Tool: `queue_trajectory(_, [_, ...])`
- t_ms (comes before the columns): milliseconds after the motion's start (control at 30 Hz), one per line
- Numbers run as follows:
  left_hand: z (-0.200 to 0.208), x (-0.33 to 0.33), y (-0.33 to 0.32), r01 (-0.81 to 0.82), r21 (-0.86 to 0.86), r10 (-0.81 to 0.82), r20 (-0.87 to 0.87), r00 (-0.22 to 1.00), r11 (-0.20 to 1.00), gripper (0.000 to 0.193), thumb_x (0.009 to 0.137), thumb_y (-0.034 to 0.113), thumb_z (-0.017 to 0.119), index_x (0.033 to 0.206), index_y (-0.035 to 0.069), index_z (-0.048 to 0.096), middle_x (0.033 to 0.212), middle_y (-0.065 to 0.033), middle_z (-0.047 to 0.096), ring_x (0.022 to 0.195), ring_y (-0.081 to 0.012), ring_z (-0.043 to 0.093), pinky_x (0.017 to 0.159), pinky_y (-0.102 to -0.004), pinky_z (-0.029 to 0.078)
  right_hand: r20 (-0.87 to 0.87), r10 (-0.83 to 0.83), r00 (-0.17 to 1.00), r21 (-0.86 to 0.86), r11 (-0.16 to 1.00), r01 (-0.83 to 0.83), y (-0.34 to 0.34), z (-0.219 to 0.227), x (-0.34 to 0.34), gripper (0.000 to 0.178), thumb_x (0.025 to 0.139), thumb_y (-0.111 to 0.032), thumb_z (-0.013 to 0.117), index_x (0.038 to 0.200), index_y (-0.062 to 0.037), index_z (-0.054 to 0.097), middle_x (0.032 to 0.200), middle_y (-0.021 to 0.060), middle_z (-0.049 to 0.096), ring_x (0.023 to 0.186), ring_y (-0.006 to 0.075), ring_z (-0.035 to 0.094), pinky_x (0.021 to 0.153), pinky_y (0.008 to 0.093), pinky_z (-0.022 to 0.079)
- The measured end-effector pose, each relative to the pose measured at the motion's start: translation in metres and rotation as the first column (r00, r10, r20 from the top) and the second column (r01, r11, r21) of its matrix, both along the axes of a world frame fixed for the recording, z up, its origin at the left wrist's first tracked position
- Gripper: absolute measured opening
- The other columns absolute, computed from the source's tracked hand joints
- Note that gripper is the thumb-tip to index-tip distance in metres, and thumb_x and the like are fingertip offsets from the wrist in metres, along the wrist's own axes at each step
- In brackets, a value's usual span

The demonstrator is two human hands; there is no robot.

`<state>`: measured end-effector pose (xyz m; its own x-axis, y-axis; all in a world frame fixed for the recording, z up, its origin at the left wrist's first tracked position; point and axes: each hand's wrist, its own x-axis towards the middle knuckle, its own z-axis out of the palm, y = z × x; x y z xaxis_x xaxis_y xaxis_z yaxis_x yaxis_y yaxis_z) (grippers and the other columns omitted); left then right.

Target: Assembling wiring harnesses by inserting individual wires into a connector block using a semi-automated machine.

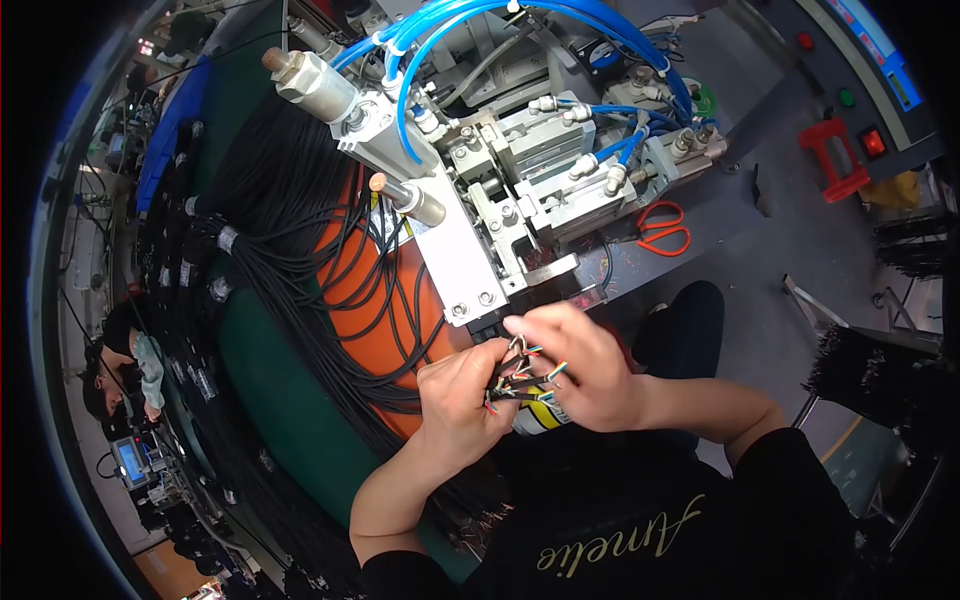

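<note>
Just in front of the machine's near edge, my left hand [463, 395] is closed around a small bundle of black cables [512, 383]. Their stripped ends fan out to the right, with thin red, green, blue, white and yellow wires [557, 371] showing. My right hand [590, 370] curls in from the right against the same ends, its index fingertip close to the left hand's fingers. Its thumb side is partly hidden, but the hand looks closed on some of the cable ends. The steel clamping machine [500, 190] stands right beyond both hands.
Long black cables [290, 250] drape over an orange surface [355, 270] to the left. Red-handled scissors [663, 230] lie right of the machine, with blue air hoses [540, 8] arching above. A red stand [833, 160] and a monitor [880, 50] are far right. Another person [120, 365] works at far left.
</note>
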<state>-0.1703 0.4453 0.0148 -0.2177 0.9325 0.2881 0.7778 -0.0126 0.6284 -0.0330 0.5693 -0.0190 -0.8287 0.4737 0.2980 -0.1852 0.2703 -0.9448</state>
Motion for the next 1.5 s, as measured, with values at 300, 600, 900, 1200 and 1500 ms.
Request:
queue_trajectory(300, [-0.003, -0.001, 0.0, 0.005, -0.01, -0.005, -0.067, 0.998, 1.0, 0.039, 0.063, -0.001, 0.071, 0.101, 0.0, 0.062, 0.075, -0.0115, 0.065, 0.063, -0.0273, 0.065, 0.057, -0.0338, 0.05, -0.014, 0.199, 0.98, -0.567, 0.806, -0.171, 0.023, -0.006, 0.001, 0.023, 0.093, 0.0, 0.06, 0.115, 0.0043, 0.065, 0.102, 0.01, 0.064, 0.091, 0.0137, 0.063, 0.077, 0.0254, 0.051])
queue_trajectory(600, [-0.002, -0.017, 0.001, 0.08, -0.177, 0.009, 0.45, 0.893, 0.981, 0.024, 0.074, -0.001, 0.071, 0.097, 0.002, 0.066, 0.08, -0.0114, 0.069, 0.068, -0.0225, 0.069, 0.06, -0.0287, 0.052, -0.087, 0.35, 0.933, -0.693, 0.651, -0.309, 0.034, -0.017, -0.004, 0.019, 0.096, -0.008, 0.06, 0.111, 0.0016, 0.069, 0.096, 0.0061, 0.067, 0.079, 0.0092, 0.065, 0.065, 0.0218, 0.05])
queue_trajectory(900, [0.0, 0.002, 0.0, 0.094, -0.126, -0.111, -0.132, 0.985, 0.988, 0.033, 0.074, 0.003, 0.068, 0.107, 0.001, 0.065, 0.071, -0.0057, 0.06, 0.059, -0.023, 0.061, 0.058, -0.0325, 0.049, 0.096, 0.026, 0.995, 0.431, 0.9, -0.065, 0.034, 0.001, -0.004, 0.008, 0.079, -0.003, 0.07, 0.084, -0.0014, 0.065, 0.084, 0.0074, 0.061, 0.065, 0.0205, 0.063, 0.054, 0.0291, 0.049])
queue_trajectory(1200, [-0.002, 0.004, -0.002, -0.003, -0.143, -0.052, -0.381, 0.923, 0.99, 0.051, 0.065, 0.003, 0.062, 0.117, -0.003, 0.062, 0.093, -0.0097, 0.056, 0.076, -0.0228, 0.059, 0.065, -0.0331, 0.048, 0.157, -0.089, 0.984, 0.586, 0.81, -0.02, 0.029, -0.004, -0.007, 0.013, 0.071, -0.007, 0.069, 0.074, -0.0043, 0.056, 0.072, 0.0072, 0.049, 0.059, 0.0263, 0.057, 0.052, 0.0374, 0.046])
queue_trajectory(1500, [0.001, 0.002, 0.001, 0.051, -0.19, -0.122, -0.382, 0.916, 0.98, 0.05, 0.071, 0.005, 0.061, 0.12, -0.003, 0.061, 0.087, -0.0069, 0.051, 0.073, -0.0209, 0.055, 0.063, -0.0325, 0.046, 0.17, -0.101, 0.98, 0.587, 0.809, -0.019, 0.029, -0.011, -0.006, 0.01, 0.077, -0.009, 0.067, 0.083, -0.0032, 0.062, 0.076, 0.0077, 0.053, 0.062, 0.0258, 0.059, 0.053, 0.0369, 0.047])
